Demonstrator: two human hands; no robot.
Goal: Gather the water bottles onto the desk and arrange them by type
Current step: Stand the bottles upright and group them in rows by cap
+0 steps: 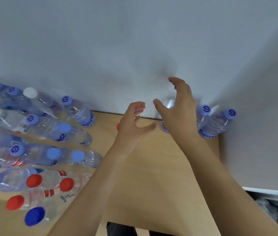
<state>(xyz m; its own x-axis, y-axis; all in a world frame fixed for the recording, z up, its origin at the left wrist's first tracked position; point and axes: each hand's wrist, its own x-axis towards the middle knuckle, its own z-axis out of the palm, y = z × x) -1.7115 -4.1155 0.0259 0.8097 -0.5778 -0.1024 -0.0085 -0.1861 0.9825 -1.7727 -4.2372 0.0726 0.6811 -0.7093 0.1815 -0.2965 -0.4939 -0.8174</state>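
- Soft, even, cool light; nothing glares hard.
- A faint shadow smudges the wall (pixel 151 48) above the right hand (pixel 179 113).
- Both hands and the nearest bottles (pixel 32 167) smear with motion blur.
- Wide-angle bending splays the bottles outward at the left edge.

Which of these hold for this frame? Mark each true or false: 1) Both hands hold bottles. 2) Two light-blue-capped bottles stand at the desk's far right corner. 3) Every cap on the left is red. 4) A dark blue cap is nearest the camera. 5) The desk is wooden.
1) False: the left hand is open and empty; the right hand is spread over a blurred bottle, grip unclear.
2) True: the two bottles stand by the wall.
3) False: red caps, light blue and white mix there.
4) True: the dark blue cap.
5) True: the desk.
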